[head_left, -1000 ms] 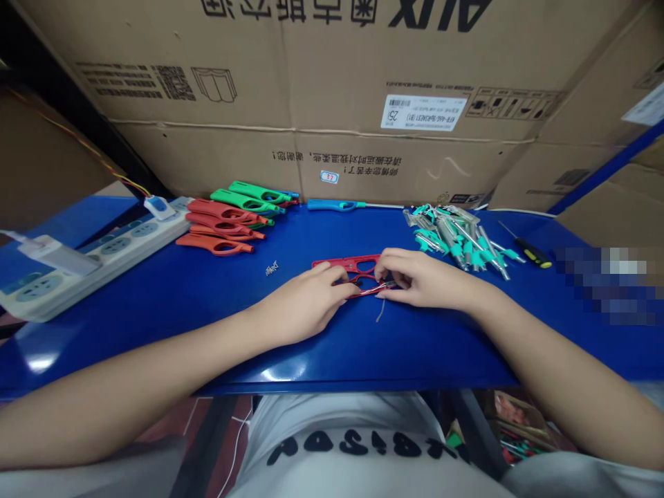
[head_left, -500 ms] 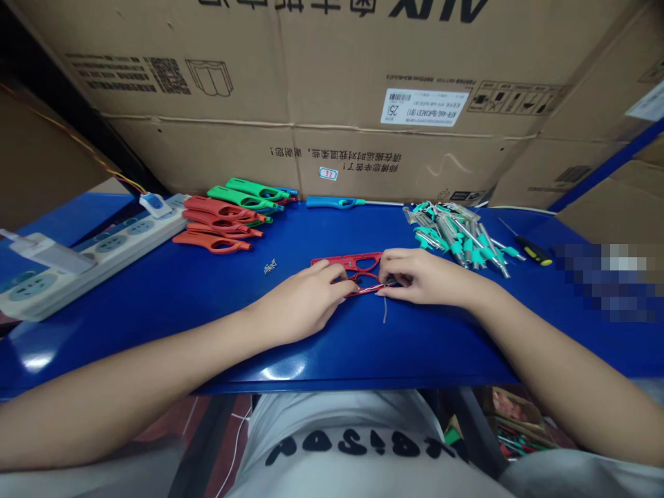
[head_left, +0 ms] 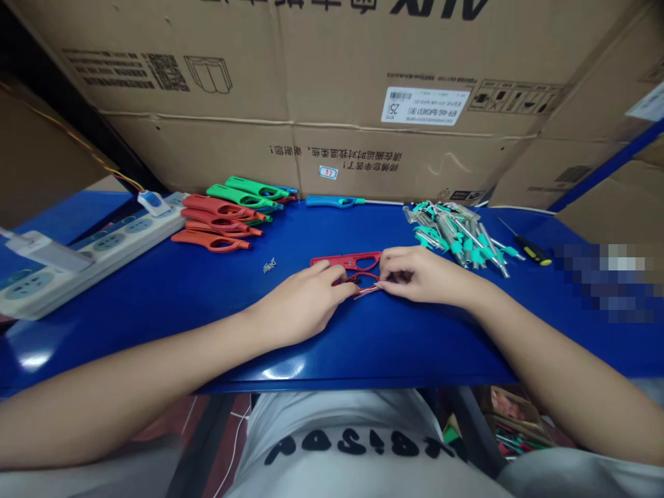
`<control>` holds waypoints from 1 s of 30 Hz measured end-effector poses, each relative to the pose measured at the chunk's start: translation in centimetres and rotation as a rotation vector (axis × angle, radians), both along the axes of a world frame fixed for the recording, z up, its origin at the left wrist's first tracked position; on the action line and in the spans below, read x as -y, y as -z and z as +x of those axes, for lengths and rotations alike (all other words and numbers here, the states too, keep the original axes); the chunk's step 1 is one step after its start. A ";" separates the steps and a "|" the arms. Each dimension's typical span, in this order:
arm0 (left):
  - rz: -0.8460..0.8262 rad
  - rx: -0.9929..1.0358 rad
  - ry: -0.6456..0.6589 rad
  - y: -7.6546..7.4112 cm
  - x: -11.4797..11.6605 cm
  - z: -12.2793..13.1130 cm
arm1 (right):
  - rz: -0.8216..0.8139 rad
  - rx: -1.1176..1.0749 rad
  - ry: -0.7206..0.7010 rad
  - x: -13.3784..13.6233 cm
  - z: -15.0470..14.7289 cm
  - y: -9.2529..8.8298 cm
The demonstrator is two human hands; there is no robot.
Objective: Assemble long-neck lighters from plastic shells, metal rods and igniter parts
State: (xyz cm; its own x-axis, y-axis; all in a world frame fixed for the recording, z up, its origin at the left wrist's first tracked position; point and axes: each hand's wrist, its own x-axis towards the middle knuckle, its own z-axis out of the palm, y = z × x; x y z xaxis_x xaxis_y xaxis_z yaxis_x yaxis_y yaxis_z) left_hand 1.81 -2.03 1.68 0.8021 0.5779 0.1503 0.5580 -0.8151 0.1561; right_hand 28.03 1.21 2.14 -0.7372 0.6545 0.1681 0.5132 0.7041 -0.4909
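Observation:
Two red plastic halves of a lighter casing lie in front of me on the blue table. The farther red half [head_left: 357,263] rests flat just behind my fingers. The nearer red half [head_left: 366,276] is mostly covered by my hands, and a thin strand shows along its front edge. My left hand [head_left: 306,301] grips the nearer half's left part with curled fingers. My right hand [head_left: 420,275] is closed at its right end, thumb and finger pinched together around something too small to make out. A little pile of small screws [head_left: 270,265] lies left of the casing.
Orange lighter casings [head_left: 212,241] and green ones [head_left: 241,196] are stacked at back left, beside a white power strip [head_left: 129,238]. A blue lighter [head_left: 332,201] lies by the cardboard box [head_left: 207,149]. Metal-tubed teal parts [head_left: 456,235] and a screwdriver [head_left: 532,250] are at right.
The thin wire end that hung below my right fingertips no longer shows. My right thumb and fingertips have shifted slightly along the nearer red half; my left hand has barely moved.

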 end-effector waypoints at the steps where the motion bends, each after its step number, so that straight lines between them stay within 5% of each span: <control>1: 0.003 0.002 0.001 0.0 0.0 0.0 | -0.003 -0.004 0.013 0.0 0.0 0.0; 16: 0.012 0.034 0.021 0.2 -0.1 -0.1 | -0.091 0.067 -0.114 0.1 0.8 -0.6; 30: 0.023 -0.012 0.024 0.2 -0.3 -0.2 | -0.056 -0.032 -0.005 -0.5 0.4 0.3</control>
State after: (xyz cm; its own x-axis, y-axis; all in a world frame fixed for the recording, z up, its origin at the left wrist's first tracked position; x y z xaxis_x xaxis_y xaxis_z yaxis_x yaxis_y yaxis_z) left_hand 1.63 -1.77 1.46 0.8177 0.5548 0.1535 0.5398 -0.8317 0.1299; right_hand 28.45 1.74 1.83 -0.7350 0.6602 0.1547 0.4935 0.6772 -0.5458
